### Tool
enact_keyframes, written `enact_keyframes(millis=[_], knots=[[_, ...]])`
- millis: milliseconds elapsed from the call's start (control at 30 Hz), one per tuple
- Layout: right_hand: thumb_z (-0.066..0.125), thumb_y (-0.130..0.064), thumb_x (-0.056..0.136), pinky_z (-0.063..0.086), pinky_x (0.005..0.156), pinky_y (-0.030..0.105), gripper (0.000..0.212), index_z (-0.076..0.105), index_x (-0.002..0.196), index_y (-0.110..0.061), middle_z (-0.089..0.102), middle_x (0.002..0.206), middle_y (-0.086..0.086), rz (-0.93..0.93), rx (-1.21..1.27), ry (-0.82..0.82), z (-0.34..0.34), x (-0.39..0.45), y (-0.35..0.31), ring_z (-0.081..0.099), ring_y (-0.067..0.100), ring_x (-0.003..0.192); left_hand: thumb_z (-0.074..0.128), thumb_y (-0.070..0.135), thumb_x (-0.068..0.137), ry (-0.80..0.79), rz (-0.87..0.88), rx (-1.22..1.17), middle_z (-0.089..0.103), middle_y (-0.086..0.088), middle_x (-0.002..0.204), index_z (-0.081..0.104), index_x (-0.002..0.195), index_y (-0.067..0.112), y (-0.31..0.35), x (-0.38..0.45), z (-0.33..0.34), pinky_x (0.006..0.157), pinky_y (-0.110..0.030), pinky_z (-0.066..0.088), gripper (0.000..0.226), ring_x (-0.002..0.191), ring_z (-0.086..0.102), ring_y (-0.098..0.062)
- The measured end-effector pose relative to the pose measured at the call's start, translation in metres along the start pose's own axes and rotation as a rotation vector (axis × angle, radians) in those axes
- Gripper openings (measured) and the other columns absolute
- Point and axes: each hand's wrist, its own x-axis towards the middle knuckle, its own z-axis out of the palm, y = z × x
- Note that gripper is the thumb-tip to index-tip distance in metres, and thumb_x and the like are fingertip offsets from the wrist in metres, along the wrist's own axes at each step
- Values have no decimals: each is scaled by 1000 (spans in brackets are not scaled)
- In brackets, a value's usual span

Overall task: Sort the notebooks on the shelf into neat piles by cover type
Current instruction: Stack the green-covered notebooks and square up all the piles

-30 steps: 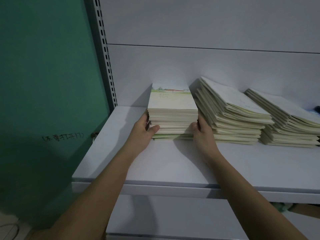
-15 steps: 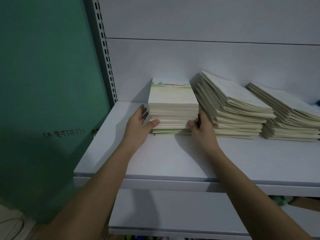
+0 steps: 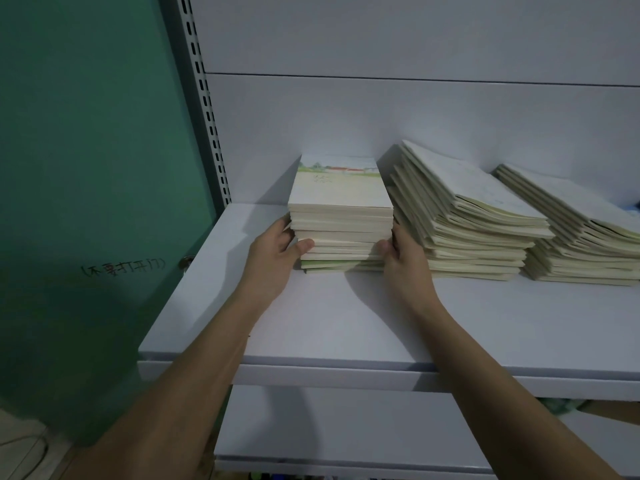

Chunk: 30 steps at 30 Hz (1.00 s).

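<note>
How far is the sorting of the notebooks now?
Three piles stand on the shelf. The left hand and right hand grip the left pile at its sides, squaring it. The middle pile and right pile lean, needing tidying.

Two bare forearms, no sleeves; left hand [image 3: 277,252], right hand [image 3: 403,259], no rings

Dim white shelving [image 3: 346,327] beside a green door [image 3: 86,168]
</note>
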Motion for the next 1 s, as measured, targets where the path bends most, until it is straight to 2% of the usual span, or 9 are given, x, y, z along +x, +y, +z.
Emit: enact_keyframes(millis=[133, 233, 333, 433, 500, 600, 733, 833, 1000], knots=[[37, -3, 99, 36, 69, 1, 34, 55, 127, -11, 63, 110, -7, 17, -44, 7, 2, 3, 1, 52, 3, 94, 54, 4, 97, -33, 15, 67, 65, 6, 124, 52, 135, 20, -1, 0, 1, 103, -31, 47, 41, 115, 61, -9], [38, -6, 99, 36, 68, 1, 34, 53, 129, -13, 61, 109, -7, 23, -52, 6, 0, 0, -1, 51, 5, 93, 54, 9, 98, -35, 12, 100, 65, 10, 121, 54, 130, 24, -2, -2, 3, 104, -35, 47, 35, 114, 61, -7], [39, -5, 96, 36, 69, 12, 39, 48, 133, -15, 55, 103, -10, 48, -74, -14, 0, -2, -5, 48, 9, 94, 63, 5, 92, -56, -7, 78, 66, 12, 118, 55, 128, 24, -1, -4, 3, 101, -29, 48, 41, 110, 63, -4], [41, 3, 89, 34, 79, 23, 56, 40, 140, -20, 56, 118, -4, 36, -131, -50, 1, -4, -8, 50, 15, 107, 73, -1, 82, -81, -10, 106, 65, 15, 116, 54, 130, 20, -1, -6, 3, 98, -20, 48, 55, 106, 62, 2], [41, 3, 91, 33, 84, 20, 57, 37, 142, -21, 54, 123, -5, 24, -133, -65, 0, -5, -8, 49, 13, 112, 72, -3, 82, -79, -7, 131, 64, 17, 115, 54, 128, 24, -2, -5, 4, 99, -20, 47, 56, 107, 62, 2], [43, 3, 92, 34, 78, 13, 52, 41, 138, -20, 53, 112, -13, 9, -132, -79, 0, -5, -6, 48, 5, 106, 70, -4, 84, -45, 1, 143, 65, 20, 112, 56, 120, 32, -3, -2, 4, 98, -21, 47, 53, 105, 62, 3], [47, 1, 92, 34, 78, 21, 48, 42, 136, -18, 54, 105, -7, 19, -159, -15, 4, -2, -2, 50, 9, 98, 70, -5, 83, 44, 17, 174, 67, 21, 104, 61, 114, 32, 0, 1, 5, 95, -22, 51, 49, 97, 64, 7], [48, -1, 92, 36, 73, 25, 37, 45, 126, -15, 54, 94, 0, 5, -180, 2, 5, -4, -1, 52, 14, 88, 74, -2, 80, 36, -24, 171, 68, 22, 100, 61, 122, 24, 3, -2, 5, 86, -16, 52, 51, 90, 65, 9], [50, -5, 92, 39, 74, 30, 58, 27, 145, -14, 56, 116, 10, -31, -255, -47, 4, -7, 3, 55, 28, 104, 87, 14, 69, -80, -69, 371, 61, 23, 103, 52, 124, 30, 4, -11, 10, 75, -4, 45, 67, 84, 57, 17]])
